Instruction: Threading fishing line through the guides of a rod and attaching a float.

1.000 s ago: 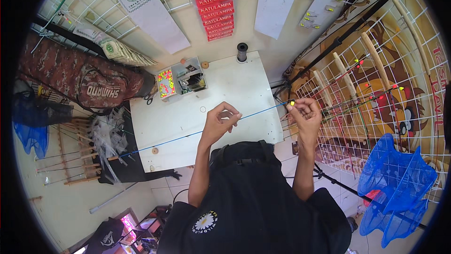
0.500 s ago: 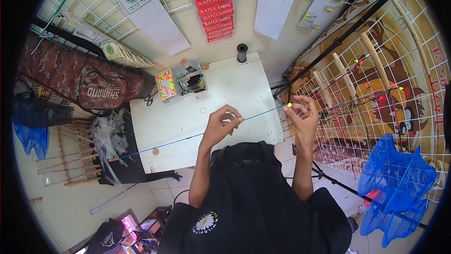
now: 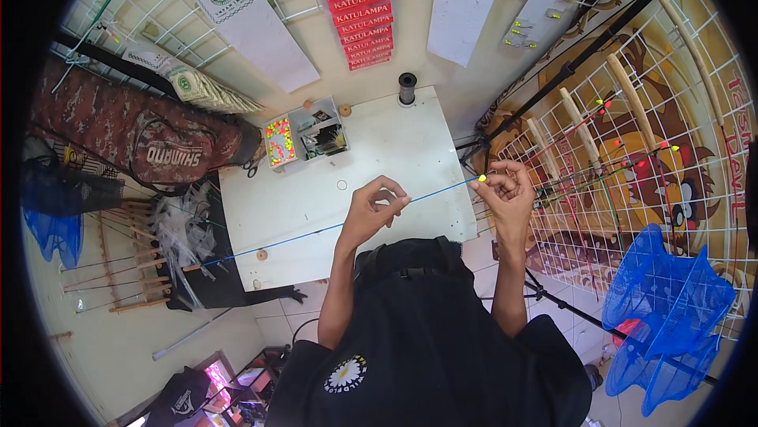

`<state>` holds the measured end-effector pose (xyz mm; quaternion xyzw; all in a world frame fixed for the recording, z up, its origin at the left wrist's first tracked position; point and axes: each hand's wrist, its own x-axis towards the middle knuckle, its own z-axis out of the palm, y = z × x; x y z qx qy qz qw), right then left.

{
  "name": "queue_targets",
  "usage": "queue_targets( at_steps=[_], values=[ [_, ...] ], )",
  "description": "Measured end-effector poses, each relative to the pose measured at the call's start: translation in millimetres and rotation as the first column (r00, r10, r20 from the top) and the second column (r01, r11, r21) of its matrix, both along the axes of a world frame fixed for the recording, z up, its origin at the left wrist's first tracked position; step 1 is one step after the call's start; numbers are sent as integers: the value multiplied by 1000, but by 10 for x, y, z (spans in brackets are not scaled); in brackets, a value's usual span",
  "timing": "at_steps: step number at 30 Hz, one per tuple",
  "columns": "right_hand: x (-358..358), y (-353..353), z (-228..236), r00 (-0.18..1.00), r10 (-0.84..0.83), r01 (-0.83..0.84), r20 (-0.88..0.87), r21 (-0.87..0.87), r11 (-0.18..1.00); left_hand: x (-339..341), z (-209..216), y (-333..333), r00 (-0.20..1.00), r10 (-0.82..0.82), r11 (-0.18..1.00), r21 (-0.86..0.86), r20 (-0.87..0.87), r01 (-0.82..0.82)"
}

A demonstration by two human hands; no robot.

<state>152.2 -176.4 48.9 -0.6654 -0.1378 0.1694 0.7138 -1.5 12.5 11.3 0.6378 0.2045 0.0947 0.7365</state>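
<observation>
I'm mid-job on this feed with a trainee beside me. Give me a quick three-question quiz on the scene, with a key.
1. The left hand holds the thin blue rod. What does the right hand pinch at the rod's end?
A) a small yellow piece
B) a pair of scissors
C) a folded blue net

2. True or false: the dark spool lies on its side.

3. Fill in: the open box with bright pieces is toward the far ____ corner of the white table, as the person sees it.

Key: 1. A. 2. False; the dark spool stands upright. 3. left.
</observation>
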Motion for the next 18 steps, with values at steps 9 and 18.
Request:
queue_targets(
  at_steps=[9, 18],
  values=[
    [-16, 11, -34, 1000, 14, -14, 23, -6, 1000, 5, 12, -6, 1000, 6, 1000, -10, 0, -6],
    [-26, -9, 48, 997, 65, -63, 31, -55, 996, 21, -23, -3, 997, 67, 991, -115, 33, -63]
  ],
)
